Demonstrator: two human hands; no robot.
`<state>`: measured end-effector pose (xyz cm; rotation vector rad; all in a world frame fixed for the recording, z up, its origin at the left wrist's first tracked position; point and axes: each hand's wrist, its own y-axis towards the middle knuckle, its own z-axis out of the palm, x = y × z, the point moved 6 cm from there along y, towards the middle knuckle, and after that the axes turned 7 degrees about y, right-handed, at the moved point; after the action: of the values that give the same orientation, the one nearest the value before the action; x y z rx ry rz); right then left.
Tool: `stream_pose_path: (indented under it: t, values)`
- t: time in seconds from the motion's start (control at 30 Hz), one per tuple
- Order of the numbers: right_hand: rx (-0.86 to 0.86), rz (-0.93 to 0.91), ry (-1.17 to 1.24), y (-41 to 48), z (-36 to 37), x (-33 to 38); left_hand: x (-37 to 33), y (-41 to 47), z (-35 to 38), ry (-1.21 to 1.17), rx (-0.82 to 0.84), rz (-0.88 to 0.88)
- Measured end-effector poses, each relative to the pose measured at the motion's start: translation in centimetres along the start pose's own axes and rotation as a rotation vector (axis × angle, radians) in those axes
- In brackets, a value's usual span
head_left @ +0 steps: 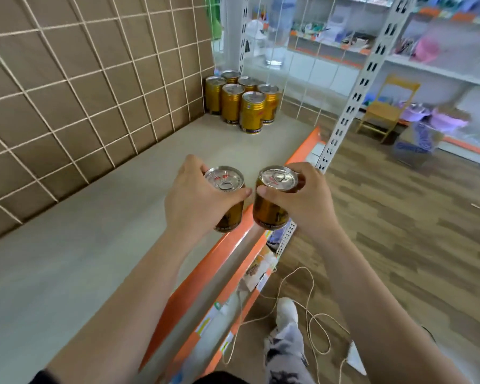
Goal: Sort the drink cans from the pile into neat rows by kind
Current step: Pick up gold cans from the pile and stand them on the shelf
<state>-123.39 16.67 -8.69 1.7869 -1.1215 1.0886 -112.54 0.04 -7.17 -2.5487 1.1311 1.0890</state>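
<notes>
can in left hand, second can in right hand, over shelf edge

The left held can and right held can have glossy amber-gold metal walls and bright silvery lids, like the can cluster at the shelf's far right corner. The shelf board is smooth and matt, its orange front edge semi-glossy. The floor shows wood grain.

Left hand, right hand, both curled
</notes>
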Motion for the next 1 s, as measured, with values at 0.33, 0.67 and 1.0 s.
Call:
stream_pose_path:
  t: [0.33,0.67,1.0]
  values:
    - [0.249,-0.1,0.047,17.9,-1.8,-3.5,-6.2,9.3,9.2,-0.025,-0.159,-0.21]
    - [0.435,-0.136,0.055,29.5,-2.3,-6.0,-10.7,15.3,15.3,0.005,-0.36,-0.39]
    - [0.474,-0.072,0.145,33.3,-0.1,-7.7,-11.0,17.0,18.6,0.037,-0.429,-0.416]
